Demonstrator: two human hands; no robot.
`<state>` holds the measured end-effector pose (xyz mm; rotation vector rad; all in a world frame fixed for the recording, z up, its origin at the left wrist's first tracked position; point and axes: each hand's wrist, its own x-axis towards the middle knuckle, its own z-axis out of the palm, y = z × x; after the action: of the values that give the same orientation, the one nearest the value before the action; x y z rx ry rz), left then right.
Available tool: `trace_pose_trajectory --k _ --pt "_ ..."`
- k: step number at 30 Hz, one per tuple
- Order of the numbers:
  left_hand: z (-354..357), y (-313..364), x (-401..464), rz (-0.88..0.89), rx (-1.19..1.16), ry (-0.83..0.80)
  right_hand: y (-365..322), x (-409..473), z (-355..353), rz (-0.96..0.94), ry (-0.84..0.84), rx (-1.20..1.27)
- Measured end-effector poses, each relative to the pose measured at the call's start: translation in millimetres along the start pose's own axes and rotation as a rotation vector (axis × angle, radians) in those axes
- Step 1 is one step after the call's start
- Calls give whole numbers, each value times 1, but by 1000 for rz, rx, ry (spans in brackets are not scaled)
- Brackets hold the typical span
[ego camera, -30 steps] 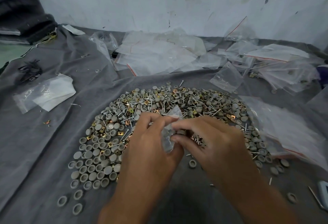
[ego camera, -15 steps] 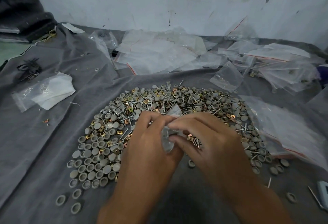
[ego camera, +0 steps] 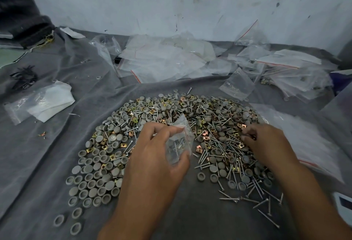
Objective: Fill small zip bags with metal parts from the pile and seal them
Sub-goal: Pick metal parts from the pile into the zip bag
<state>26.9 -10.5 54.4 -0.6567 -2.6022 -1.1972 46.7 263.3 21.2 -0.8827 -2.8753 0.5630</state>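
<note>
The left hand (ego camera: pixel 152 156) pinches the small zip bag (ego camera: pixel 180 140) upright, mouth uppermost, a few screws inside; just to its right, the right hand (ego camera: pixel 266 144) curls into the pile (ego camera: pixel 219 125), seemingly picking parts; empty bags (ego camera: pixel 165 62) lie beyond.

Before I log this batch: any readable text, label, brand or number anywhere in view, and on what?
None can be read.
Small zip bag held in the left hand: clear, no print visible.
Spare zip bags at the back: only red seal lines, no words.
White device at the right edge: dark panel, too cut off to read.
</note>
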Motion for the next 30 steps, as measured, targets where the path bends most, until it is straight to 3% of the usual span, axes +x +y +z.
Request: trace_pose_trajectory --k 6,14,17,20,24,26,30 --pt "-1 -2 1 -1 5 17 2 14 4 81 -100 -65" --pt "0 -2 1 0 10 11 8 14 4 57 -112 62" --pt "1 -2 0 -3 8 5 4 7 -6 16 -63 214" --pt "2 -2 -1 -8 19 -2 -23 -15 -25 -178 101 382" --pt "3 -3 1 3 31 -2 -86 -72 -28 -696 109 655" --pt "3 -3 1 22 7 3 -99 -89 -16 -838 152 584" --pt "2 -3 1 55 -14 15 -104 -89 -2 -944 322 380"
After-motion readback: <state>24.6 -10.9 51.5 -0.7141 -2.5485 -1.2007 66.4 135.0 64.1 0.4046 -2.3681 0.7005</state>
